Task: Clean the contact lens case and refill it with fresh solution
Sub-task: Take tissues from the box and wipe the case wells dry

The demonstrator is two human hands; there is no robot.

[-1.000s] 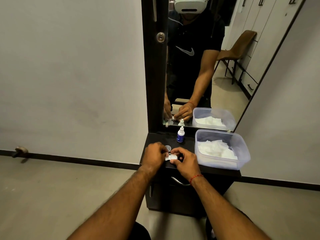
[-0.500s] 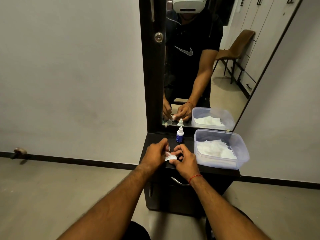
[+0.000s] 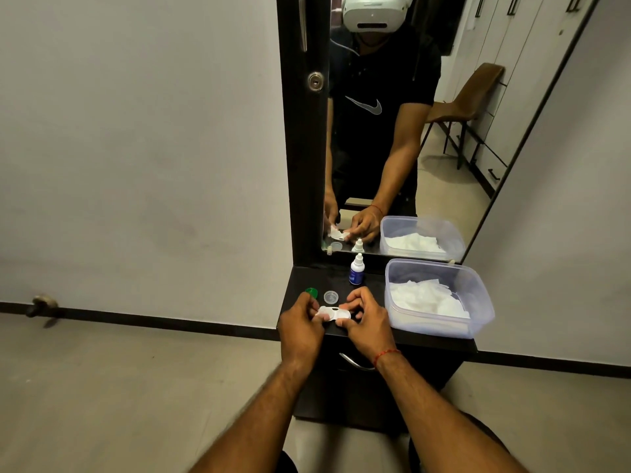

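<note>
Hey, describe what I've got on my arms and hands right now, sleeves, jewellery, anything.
Both forearms are bare; no sleeve reaches them. The left hand wears no glove, ring or watch that shows. The right hand is ungloved too, with a thin red thread bracelet round its wrist. The mirror shows a black short-sleeved T-shirt.

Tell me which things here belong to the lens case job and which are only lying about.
Job: lens case, gripped by left hand and right hand; green cap; clear cap; dropper bottle; tub of tissues, probably.
Lying about: chair in the mirror; doorstop by the wall.
</note>
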